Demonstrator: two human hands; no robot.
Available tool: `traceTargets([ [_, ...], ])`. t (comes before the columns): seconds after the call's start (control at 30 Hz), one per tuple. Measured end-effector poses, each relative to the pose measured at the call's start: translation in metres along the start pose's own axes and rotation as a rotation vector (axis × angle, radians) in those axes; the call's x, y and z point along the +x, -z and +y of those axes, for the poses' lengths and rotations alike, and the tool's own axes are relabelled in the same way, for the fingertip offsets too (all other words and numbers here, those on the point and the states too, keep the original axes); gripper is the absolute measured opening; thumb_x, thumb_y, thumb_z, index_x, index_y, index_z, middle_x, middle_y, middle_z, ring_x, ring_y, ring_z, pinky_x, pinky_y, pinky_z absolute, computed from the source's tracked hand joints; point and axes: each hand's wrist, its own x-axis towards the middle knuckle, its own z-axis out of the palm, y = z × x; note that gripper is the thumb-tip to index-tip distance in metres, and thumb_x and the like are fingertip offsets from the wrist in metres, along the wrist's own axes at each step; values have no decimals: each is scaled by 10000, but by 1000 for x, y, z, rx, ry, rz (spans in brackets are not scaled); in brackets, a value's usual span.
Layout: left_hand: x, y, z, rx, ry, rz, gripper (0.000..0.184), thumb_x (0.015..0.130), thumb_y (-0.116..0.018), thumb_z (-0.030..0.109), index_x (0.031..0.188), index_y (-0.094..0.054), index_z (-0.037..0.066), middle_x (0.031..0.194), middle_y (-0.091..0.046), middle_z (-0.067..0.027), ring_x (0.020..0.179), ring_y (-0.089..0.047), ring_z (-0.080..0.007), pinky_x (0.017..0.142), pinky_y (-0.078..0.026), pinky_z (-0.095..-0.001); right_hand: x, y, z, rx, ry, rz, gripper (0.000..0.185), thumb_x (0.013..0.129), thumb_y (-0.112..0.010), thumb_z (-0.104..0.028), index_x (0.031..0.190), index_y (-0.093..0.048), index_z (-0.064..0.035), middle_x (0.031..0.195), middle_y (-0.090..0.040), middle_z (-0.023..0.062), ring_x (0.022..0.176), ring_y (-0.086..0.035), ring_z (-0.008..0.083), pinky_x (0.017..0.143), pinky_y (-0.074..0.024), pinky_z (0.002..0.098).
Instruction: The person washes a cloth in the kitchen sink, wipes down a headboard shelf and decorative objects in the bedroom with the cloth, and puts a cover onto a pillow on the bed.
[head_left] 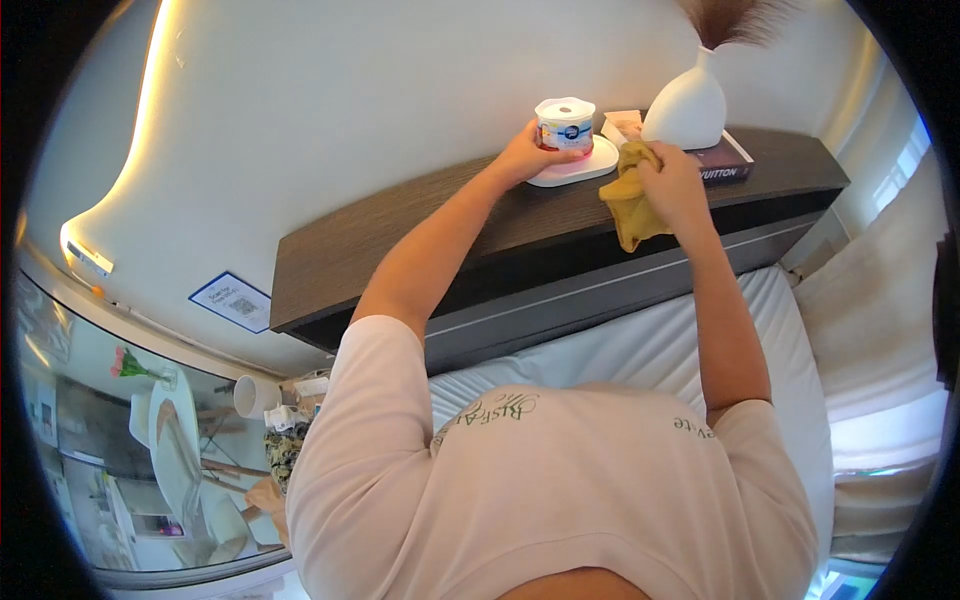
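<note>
My left hand (532, 156) is wrapped round the side of a small air freshener tub (567, 128) with a white top, a blue label and a pinkish-red base. The tub is at a white oval tray (602, 158) on the dark wooden headboard ledge (400, 240); whether it rests on the tray I cannot tell. A mustard-yellow cloth (630, 205) hangs bunched from the closed fingers of my right hand (676, 185), in front of the ledge's edge. Just behind that hand, a white vase (688, 105) with brown plumes stands on a dark book (725, 158).
Below the ledge lies a bed with a pale sheet (600, 335). Curtains (870, 300) hang at the right. A QR code sign (232, 302) is on the wall to the left, above a mirror (150, 440). A white cup-shaped object (256, 397) is near the mirror.
</note>
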Motion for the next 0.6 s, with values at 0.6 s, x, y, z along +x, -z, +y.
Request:
traceTargets([
  [0.6, -39, 59, 14, 445, 116, 32, 994, 678, -708, 215, 1440, -94, 37, 1405, -340, -162, 1288, -342, -284, 1056, -231, -456, -55, -110, -46, -194, 576, -219, 500, 848, -543, -344, 1062, -547, 108, 1144, -518, 284, 1131, -447, 408, 1023, -303, 443],
])
